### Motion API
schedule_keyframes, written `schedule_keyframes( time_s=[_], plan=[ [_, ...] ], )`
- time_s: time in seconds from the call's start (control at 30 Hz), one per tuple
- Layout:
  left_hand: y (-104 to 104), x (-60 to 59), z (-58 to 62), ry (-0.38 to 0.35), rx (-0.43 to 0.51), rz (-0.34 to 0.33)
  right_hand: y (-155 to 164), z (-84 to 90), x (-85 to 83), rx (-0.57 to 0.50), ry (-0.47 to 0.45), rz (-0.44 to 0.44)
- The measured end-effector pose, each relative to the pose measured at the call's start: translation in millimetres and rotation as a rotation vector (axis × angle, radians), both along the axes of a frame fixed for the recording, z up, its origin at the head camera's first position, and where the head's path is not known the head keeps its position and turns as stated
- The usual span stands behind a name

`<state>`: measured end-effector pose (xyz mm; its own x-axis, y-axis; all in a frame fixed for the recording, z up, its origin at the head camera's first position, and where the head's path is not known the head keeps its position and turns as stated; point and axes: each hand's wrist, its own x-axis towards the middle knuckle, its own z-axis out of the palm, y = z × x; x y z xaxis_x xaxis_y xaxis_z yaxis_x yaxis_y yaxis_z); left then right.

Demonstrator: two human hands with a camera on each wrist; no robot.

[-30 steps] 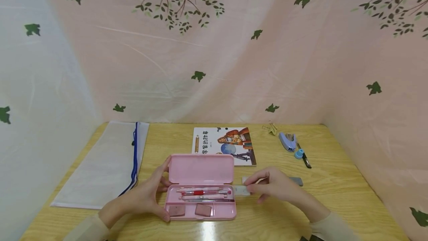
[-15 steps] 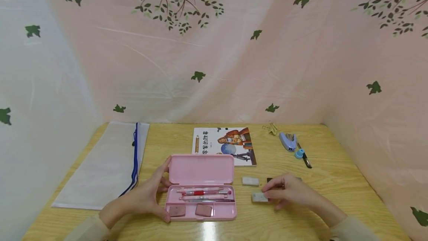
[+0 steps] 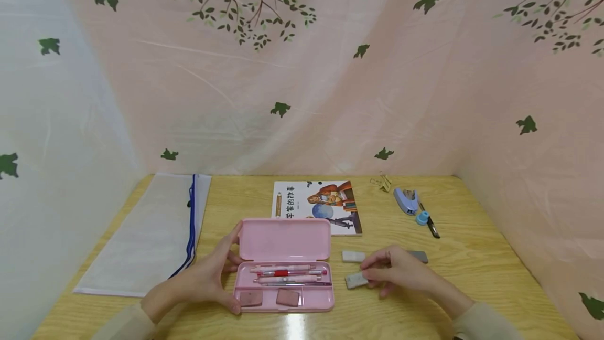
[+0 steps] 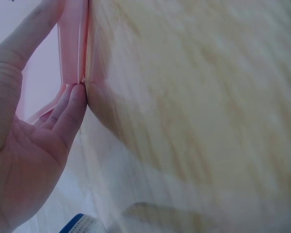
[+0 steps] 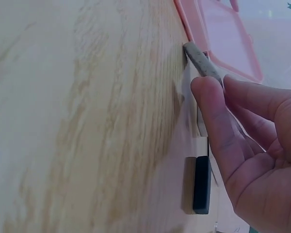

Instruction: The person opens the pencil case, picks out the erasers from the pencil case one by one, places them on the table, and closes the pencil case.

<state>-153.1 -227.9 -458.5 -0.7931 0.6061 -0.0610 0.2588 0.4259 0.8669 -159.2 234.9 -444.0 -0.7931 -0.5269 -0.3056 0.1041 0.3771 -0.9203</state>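
Observation:
An open pink pencil case (image 3: 283, 264) lies on the wooden table, with pens and two brown erasers in its tray. My left hand (image 3: 207, 277) holds the case's left end, thumb at the lid and fingers at the tray; the left wrist view shows my fingers (image 4: 70, 114) against the pink edge (image 4: 72, 43). My right hand (image 3: 394, 272) pinches a grey-white eraser (image 3: 356, 279) just right of the case; in the right wrist view that eraser (image 5: 201, 60) sits at my fingertips (image 5: 208, 97) close to the pencil case (image 5: 218, 34). Another white eraser (image 3: 353, 256) and a dark eraser (image 3: 419, 256) lie behind.
A picture book (image 3: 317, 206) lies behind the case. A white zip pouch (image 3: 151, 232) with a blue edge lies at the left. At the back right are binder clips (image 3: 383, 181), a blue stapler (image 3: 406, 200), a small blue cap (image 3: 422, 218) and a dark pen (image 3: 430, 223). Curtain walls surround the table.
My right hand drew the eraser away from the case toward the right, then brought it back left beside the case. The left hand has stayed on the case.

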Motion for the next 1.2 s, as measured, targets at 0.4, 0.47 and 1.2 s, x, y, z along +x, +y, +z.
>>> schedule_keyframes(
  time_s=[0.4, 0.47, 1.2],
  plan=[
    [0.2, -0.3, 0.8, -0.015, -0.016, 0.008, -0.3, 10.6, -4.5, 0.074, 0.115, -0.047],
    [0.3, -0.2, 1.2, -0.017, -0.021, 0.009, -4.0, 15.7, -4.2, 0.068, 0.137, -0.052],
    [0.7, 0.0, -0.7, -0.003, 0.003, 0.009, -116.1, 19.6, 13.1, 0.044, 0.401, 0.224]
  ],
)
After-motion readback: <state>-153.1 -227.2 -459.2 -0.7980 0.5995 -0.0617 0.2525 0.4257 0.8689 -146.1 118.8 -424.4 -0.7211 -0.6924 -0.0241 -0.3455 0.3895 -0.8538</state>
